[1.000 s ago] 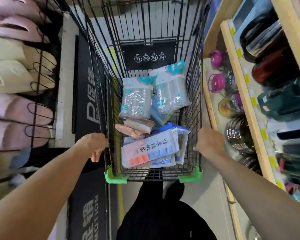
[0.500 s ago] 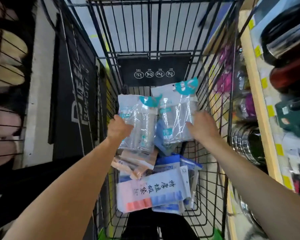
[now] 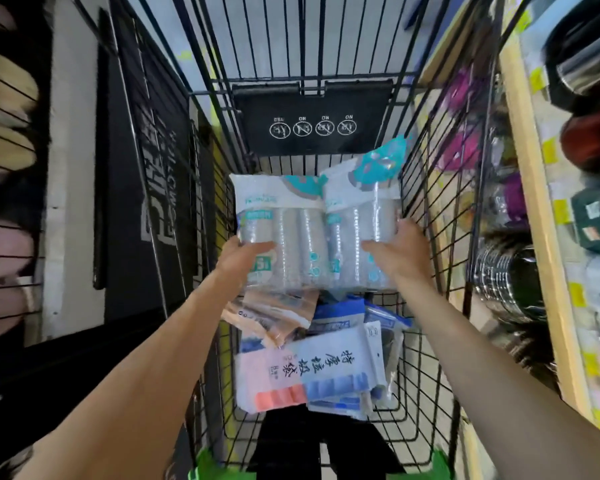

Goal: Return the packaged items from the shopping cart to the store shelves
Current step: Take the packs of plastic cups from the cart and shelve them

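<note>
The left hand (image 3: pixel 238 259) is closed on the lower left edge of one clear pack of stacked cups (image 3: pixel 281 233), thumb across its front; the right hand (image 3: pixel 397 251) is wrapped round the lower right side of a second, matching pack (image 3: pixel 362 223). The two packs are held side by side, touching, teal-printed headers pointing away, above the far half of the shopping cart (image 3: pixel 430 306). They appear to be lifted clear of the goods beneath, though the blur leaves that uncertain. Gripping low on the outer sides is judged to keep the soft film from buckling and to let both packs be carried out together.

Below the hands, nearer the handle end of the cart, a tan pouch (image 3: pixel 274 317) is lying against a blue packet (image 3: pixel 340 315), and a large white bag with printed characters (image 3: pixel 312 372) is spread over the rest. These have not yet been taken out.

Along the right side a wooden store shelf (image 3: pixel 534 216) is stocked with dark flasks and metal dishes. A place for the cup packs cannot be made out there.
</note>
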`<control>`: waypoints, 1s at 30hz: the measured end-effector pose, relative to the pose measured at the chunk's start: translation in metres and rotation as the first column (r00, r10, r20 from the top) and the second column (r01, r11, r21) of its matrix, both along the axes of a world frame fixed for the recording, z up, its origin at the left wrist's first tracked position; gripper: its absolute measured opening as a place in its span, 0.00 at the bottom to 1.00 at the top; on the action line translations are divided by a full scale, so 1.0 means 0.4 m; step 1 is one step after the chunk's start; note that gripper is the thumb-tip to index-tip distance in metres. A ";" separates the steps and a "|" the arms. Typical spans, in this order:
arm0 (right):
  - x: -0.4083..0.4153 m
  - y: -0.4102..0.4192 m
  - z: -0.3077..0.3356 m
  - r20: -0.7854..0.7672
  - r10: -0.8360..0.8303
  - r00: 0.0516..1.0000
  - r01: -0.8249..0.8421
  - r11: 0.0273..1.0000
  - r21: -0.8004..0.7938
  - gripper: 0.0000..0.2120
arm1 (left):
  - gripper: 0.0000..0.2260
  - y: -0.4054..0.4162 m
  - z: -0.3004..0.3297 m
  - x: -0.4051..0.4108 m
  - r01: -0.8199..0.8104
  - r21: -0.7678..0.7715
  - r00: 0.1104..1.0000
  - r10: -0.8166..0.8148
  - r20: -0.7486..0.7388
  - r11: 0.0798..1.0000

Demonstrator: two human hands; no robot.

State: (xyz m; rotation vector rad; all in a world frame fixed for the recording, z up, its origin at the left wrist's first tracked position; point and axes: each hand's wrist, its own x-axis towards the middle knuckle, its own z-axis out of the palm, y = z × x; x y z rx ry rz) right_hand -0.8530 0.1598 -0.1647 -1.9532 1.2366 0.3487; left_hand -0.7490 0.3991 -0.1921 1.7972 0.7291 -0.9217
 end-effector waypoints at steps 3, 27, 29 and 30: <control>-0.022 0.013 0.090 0.012 0.054 0.998 -0.052 0.990 -0.135 0.19 | 0.15 -0.016 0.064 0.002 0.005 -0.100 1.000 -0.005 0.008 0.995; -0.337 -0.039 0.605 0.645 -0.487 0.589 0.390 0.870 0.301 0.23 | 0.14 -0.056 0.711 -0.069 0.380 -0.479 0.904 -0.207 0.374 0.791; -0.389 -0.046 0.640 0.675 -0.518 0.525 0.432 0.846 0.313 0.24 | 0.14 -0.107 0.743 -0.096 0.420 -0.485 0.886 -0.233 0.400 0.767; -0.415 -0.048 0.655 0.683 -0.531 0.502 0.446 0.835 0.321 0.25 | 0.14 -0.130 0.755 -0.107 0.439 -0.498 0.878 -0.240 0.414 0.748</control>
